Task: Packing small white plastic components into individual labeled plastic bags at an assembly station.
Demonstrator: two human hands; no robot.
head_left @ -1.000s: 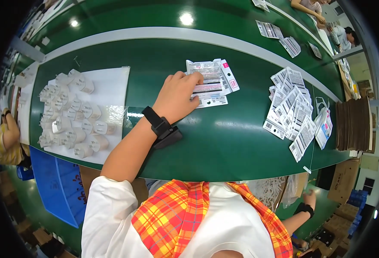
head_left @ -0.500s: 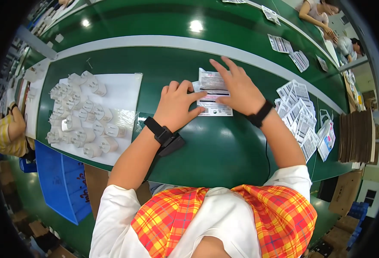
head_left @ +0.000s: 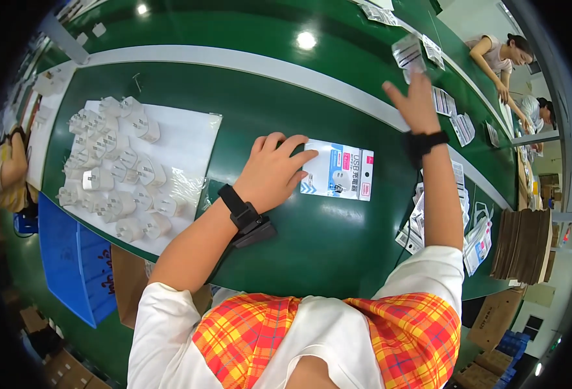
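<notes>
My left hand (head_left: 271, 170) rests on the green table with fingers spread, its thumb and forefinger at the left edge of a flat white packet (head_left: 354, 170). Blue and pink print covers the packet's upper face, with a plug pictured on it. My right hand (head_left: 417, 111) reaches out over the far green surface, fingers apart and a little blurred. Just beyond its fingertips is a blurred clear-and-grey packet (head_left: 408, 53). Whether they still touch is hard to make out. Each wrist wears a black band.
White plug adapters (head_left: 114, 175) crowd a white sheet (head_left: 195, 139) at left. Packets (head_left: 417, 220) are heaped by my right arm, near a white bag (head_left: 477, 243) and a brown cardboard stack (head_left: 522, 246). More packets (head_left: 462, 128) lie beyond a pale rail (head_left: 266, 65). Co-workers sit left and far right.
My right hand has left the middle of the table and swung far right, over the rail. A coloured packet face shows where a striped one lay; a blurred packet appears beyond the rail.
</notes>
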